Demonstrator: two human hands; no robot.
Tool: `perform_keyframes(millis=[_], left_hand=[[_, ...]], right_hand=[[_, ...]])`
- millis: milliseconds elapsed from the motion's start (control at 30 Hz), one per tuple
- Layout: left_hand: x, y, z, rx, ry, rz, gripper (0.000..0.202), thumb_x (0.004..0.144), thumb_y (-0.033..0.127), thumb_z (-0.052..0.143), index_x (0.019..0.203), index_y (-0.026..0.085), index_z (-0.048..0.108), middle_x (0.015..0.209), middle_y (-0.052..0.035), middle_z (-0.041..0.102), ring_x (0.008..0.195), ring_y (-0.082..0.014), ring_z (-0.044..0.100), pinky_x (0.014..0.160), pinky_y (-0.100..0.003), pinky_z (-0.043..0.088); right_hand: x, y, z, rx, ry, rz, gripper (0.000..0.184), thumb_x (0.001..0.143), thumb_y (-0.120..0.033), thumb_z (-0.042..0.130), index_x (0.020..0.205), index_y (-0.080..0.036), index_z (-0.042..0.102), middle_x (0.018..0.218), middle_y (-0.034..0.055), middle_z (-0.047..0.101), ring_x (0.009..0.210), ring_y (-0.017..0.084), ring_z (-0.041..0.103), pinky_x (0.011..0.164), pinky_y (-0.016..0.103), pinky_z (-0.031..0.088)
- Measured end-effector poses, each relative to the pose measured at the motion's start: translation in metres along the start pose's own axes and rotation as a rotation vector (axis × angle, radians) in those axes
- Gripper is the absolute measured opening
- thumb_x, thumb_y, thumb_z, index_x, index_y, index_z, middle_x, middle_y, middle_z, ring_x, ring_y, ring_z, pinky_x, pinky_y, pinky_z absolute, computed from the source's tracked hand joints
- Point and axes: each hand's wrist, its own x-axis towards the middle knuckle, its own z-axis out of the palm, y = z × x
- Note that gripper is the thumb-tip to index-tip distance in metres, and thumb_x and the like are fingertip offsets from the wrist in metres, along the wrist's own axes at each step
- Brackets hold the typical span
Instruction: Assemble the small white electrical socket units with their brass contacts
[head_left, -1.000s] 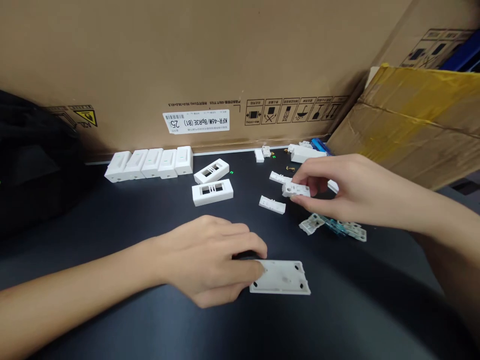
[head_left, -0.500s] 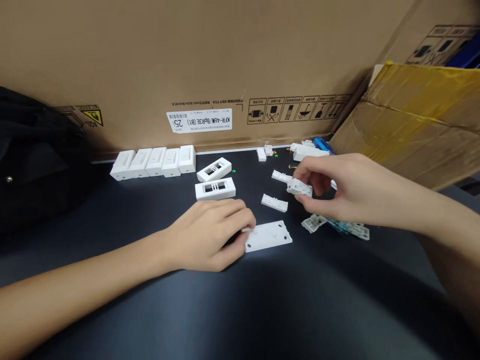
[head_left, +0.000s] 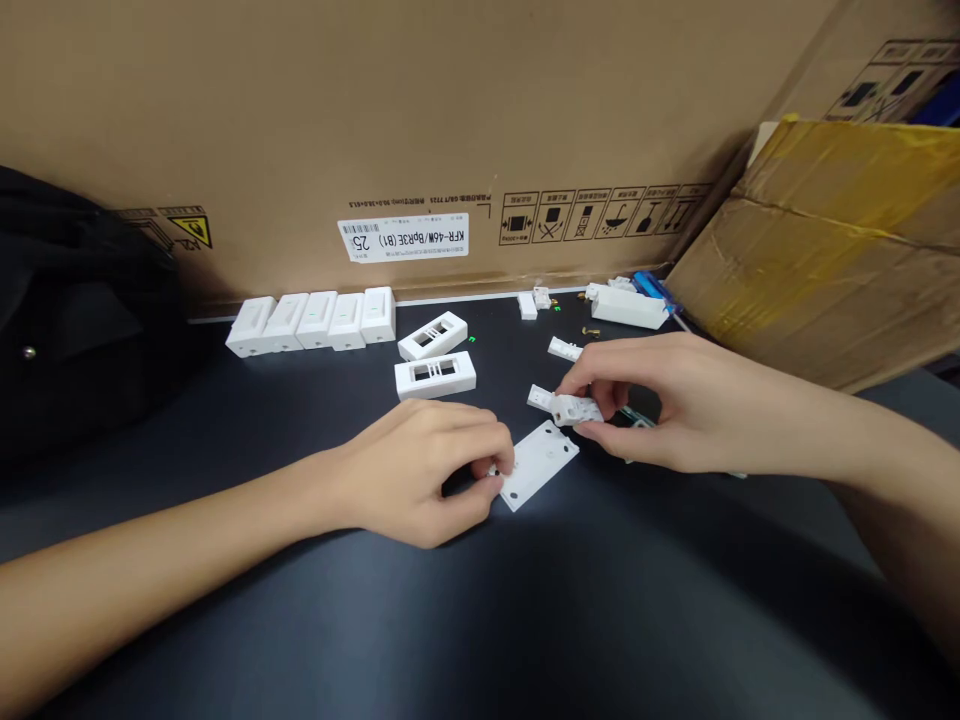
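Observation:
A flat white plastic plate (head_left: pixel 541 463) with holes near its corners lies angled on the dark table. My left hand (head_left: pixel 435 470) pinches the plate's near-left end between thumb and fingers. Just past the plate's far end, my right hand (head_left: pixel 637 405) grips a small white plastic switch part (head_left: pixel 577 409) between thumb and fingers. Behind that part a narrow white strip (head_left: pixel 539 398) is partly covered, and another white strip (head_left: pixel 564 349) lies farther back. Some loose pieces under my right hand are mostly hidden.
Several white switch housings (head_left: pixel 313 320) stand in a row at the back left. Two white frames with openings (head_left: pixel 435 375) lie beyond my left hand. A white block (head_left: pixel 628 306) and a blue-handled tool (head_left: pixel 655 290) sit back right. Cardboard boxes (head_left: pixel 420 120) wall the rear; a black bag (head_left: pixel 82 320) is left.
My right hand has brought the switch part left and nearer, toward the plate. The plate has turned in my left hand, its far end swinging away from me.

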Motion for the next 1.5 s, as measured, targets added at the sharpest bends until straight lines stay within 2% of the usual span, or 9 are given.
perform_keyframes(millis=[200,367,567,767,1000,1167,1333,1400,1500], left_hand=[[-0.002,-0.001,-0.001,0.016,-0.023,-0.062,0.013,0.094,0.015,0.057,0.097,0.018,0.069,0.090,0.0012,0.068,0.071,-0.0118,0.058,0.065,-0.026,0.045],[-0.002,-0.002,-0.001,0.029,-0.036,-0.079,0.015,0.096,0.017,0.056,0.099,0.019,0.071,0.092,0.0000,0.070,0.073,-0.0132,0.060,0.065,-0.027,0.045],[0.000,-0.002,-0.001,0.019,-0.034,-0.081,0.015,0.095,0.017,0.056,0.099,0.019,0.071,0.091,0.0000,0.070,0.073,-0.0132,0.061,0.067,-0.027,0.046],[-0.001,-0.002,-0.001,0.032,-0.038,-0.068,0.015,0.096,0.017,0.056,0.100,0.019,0.071,0.093,-0.0009,0.069,0.073,-0.0136,0.060,0.066,-0.027,0.047],[-0.001,-0.004,-0.001,0.053,-0.045,-0.062,0.018,0.100,0.019,0.055,0.105,0.019,0.072,0.101,-0.0033,0.069,0.073,-0.0129,0.060,0.065,-0.026,0.048],[0.000,-0.004,-0.002,0.041,-0.025,-0.050,0.017,0.097,0.016,0.055,0.103,0.018,0.071,0.097,-0.0023,0.068,0.074,-0.0129,0.060,0.067,-0.026,0.048],[0.000,-0.004,0.000,0.054,-0.004,-0.017,0.025,0.093,0.012,0.055,0.113,0.018,0.069,0.094,-0.0010,0.065,0.072,-0.0126,0.058,0.063,-0.025,0.047],[-0.001,-0.004,0.000,0.108,-0.026,0.011,0.030,0.093,0.011,0.053,0.115,0.020,0.071,0.100,-0.0026,0.066,0.074,-0.0135,0.059,0.065,-0.026,0.047],[-0.002,-0.004,0.001,0.178,-0.039,0.031,0.026,0.093,0.012,0.052,0.107,0.021,0.071,0.106,-0.0043,0.066,0.072,-0.0133,0.056,0.064,-0.027,0.046]], right_hand=[[0.002,-0.010,0.008,0.077,-0.066,-0.103,0.012,0.090,-0.022,0.068,0.099,-0.023,0.076,0.090,-0.0004,0.076,0.077,0.014,0.068,0.068,0.026,0.048],[0.004,-0.014,0.011,0.099,-0.169,-0.104,0.018,0.096,-0.026,0.064,0.102,-0.021,0.080,0.095,0.0015,0.077,0.082,0.015,0.070,0.072,0.027,0.050],[0.003,-0.016,0.010,0.123,-0.184,-0.084,0.018,0.097,-0.031,0.066,0.102,-0.021,0.081,0.093,0.0011,0.076,0.082,0.014,0.070,0.073,0.026,0.051],[0.003,-0.020,0.009,0.143,-0.195,-0.090,0.015,0.095,-0.028,0.069,0.102,-0.024,0.082,0.095,0.0017,0.076,0.085,0.016,0.072,0.075,0.028,0.052],[0.005,-0.011,0.008,0.118,-0.216,-0.059,0.025,0.099,-0.035,0.065,0.107,-0.023,0.085,0.098,0.0059,0.077,0.087,0.019,0.072,0.071,0.029,0.052],[0.006,-0.017,0.012,0.098,-0.207,-0.037,0.023,0.099,-0.036,0.066,0.095,-0.021,0.083,0.089,0.0040,0.071,0.077,0.016,0.065,0.066,0.028,0.046],[0.003,-0.028,0.019,0.047,-0.180,-0.006,0.016,0.089,-0.024,0.070,0.075,-0.020,0.064,0.084,0.0016,0.064,0.073,0.015,0.056,0.070,0.030,0.044],[0.004,-0.028,0.023,0.060,-0.161,-0.006,0.015,0.083,-0.020,0.071,0.073,-0.020,0.061,0.083,0.0018,0.063,0.073,0.016,0.055,0.069,0.030,0.043],[0.007,-0.023,0.025,0.161,-0.150,-0.016,0.010,0.085,-0.024,0.074,0.079,-0.019,0.067,0.085,0.0027,0.066,0.074,0.016,0.058,0.068,0.029,0.044]])
